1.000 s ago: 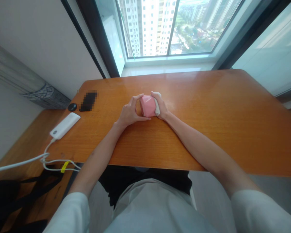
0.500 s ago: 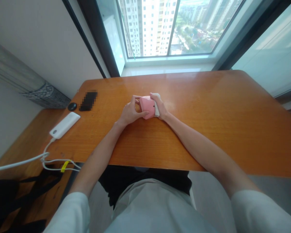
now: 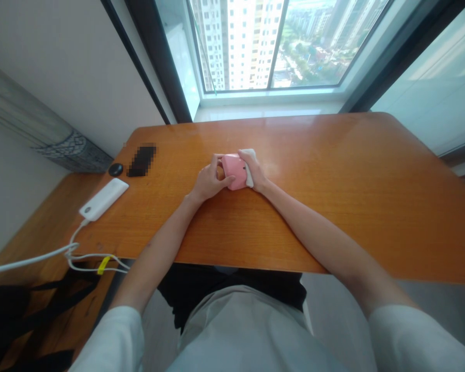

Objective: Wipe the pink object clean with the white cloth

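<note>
1. The left hand is curling around the near-left side of a small pink box, with the thumb pressing on its front face and the fingers closing over its far edge.
2. The right hand is gripping the box's right side, fingers closed, and is also pinching a white cloth against that side.
3. The box is sitting near the middle of the wooden table, between the two hands, and is tilting slightly toward the person.
4. Whether the box is open or closed, and whether anything is lying inside it, I cannot tell: the hands are covering its edges.
5. A white power bank is lying near the table's left edge, well apart from the hands, with a white cable hanging off the edge from its near end.
6. A small black round thing is resting just beyond the power bank, and a blurred dark patch is lying beside it.
7. A black bag is lying on the floor at the lower left.
8. A window beyond the table is showing tall buildings.
</note>
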The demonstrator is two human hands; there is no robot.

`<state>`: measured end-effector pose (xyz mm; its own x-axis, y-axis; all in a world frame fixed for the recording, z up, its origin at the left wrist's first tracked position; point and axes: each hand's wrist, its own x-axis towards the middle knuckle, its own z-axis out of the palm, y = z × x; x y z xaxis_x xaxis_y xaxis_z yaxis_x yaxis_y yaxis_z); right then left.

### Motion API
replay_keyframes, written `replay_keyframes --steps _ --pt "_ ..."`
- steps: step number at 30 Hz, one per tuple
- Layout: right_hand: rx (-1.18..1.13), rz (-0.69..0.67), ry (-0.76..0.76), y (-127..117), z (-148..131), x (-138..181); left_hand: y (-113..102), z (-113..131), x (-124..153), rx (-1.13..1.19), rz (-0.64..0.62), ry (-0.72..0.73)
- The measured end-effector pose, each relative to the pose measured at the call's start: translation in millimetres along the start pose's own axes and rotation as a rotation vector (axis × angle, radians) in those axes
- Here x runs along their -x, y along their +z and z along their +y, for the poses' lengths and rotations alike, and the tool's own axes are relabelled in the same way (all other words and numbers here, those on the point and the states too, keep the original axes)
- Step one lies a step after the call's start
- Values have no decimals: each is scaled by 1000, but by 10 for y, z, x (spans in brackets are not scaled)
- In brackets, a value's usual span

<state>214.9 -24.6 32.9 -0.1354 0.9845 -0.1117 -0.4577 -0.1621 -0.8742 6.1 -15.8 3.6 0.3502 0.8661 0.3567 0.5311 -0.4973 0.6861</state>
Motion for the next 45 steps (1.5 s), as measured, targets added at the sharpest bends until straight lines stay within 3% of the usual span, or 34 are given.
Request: replay_keyframes --steps 4,10,17,24,45 --pt "22 42 -124 40 13 15 -23 -2 23 -38 -13 28" --pt "8 42 -118 58 -16 24 -138 2 24 -111 -44 202" --pt "31 28 -118 30 -21 12 -267 -5 9 -250 -81 286" --pt "65 45 -133 32 -1 -17 -289 128 26 -353 -107 221" --pt "71 39 -149 -9 30 -51 -227 76 41 -153 -29 174"
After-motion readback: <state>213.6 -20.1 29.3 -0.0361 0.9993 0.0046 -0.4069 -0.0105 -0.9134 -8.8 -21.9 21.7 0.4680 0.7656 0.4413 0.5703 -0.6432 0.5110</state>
